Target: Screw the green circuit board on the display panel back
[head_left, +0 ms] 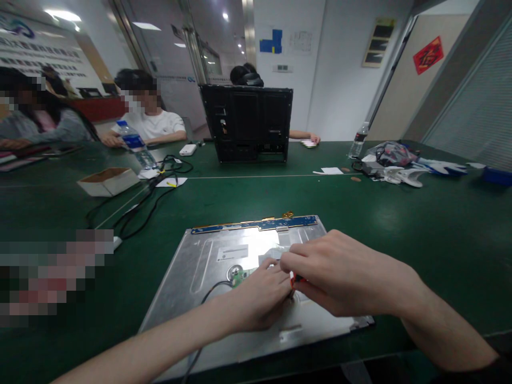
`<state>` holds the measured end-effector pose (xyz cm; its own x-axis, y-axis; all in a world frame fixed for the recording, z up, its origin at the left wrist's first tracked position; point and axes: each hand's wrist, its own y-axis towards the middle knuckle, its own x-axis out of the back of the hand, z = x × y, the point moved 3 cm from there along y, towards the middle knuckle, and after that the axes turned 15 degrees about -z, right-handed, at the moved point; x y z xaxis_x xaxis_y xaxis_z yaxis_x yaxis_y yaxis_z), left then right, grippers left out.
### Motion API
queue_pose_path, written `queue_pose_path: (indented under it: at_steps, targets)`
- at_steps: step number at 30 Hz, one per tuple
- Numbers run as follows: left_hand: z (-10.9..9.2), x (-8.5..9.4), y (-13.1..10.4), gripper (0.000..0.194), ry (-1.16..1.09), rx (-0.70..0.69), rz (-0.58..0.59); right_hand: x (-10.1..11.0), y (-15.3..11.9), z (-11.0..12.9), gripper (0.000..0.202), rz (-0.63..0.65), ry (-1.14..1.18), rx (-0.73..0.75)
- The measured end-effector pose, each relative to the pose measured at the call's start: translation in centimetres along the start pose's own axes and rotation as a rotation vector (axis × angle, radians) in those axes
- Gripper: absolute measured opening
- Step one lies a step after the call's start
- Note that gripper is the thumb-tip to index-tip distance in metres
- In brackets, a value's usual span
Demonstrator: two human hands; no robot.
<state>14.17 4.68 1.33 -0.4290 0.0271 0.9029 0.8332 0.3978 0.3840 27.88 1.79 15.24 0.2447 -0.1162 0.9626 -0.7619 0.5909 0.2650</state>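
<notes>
A silver metal display panel lies flat on the table in front of me, with a blue circuit strip along its far edge. My left hand is low over the panel's middle, fingers bent, beside a small green circuit board with a black cable. My right hand is closed around a small red-and-black tool, mostly hidden by the fingers. Both hands meet there, so what the left fingertips hold or press is hidden.
A black monitor housing stands beyond the panel. To the left are an open box, tangled cables and a water bottle. Another bottle and gloves are at the right. Several people sit around the green table.
</notes>
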Motion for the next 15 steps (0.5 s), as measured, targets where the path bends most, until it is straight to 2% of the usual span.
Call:
queue_pose_path:
  at_steps: [15]
  targets:
    - [0.19,-0.42,-0.22,0.025,-0.037,0.016,-0.004,0.13,0.1,0.1,0.007,0.006,0.002,-0.003]
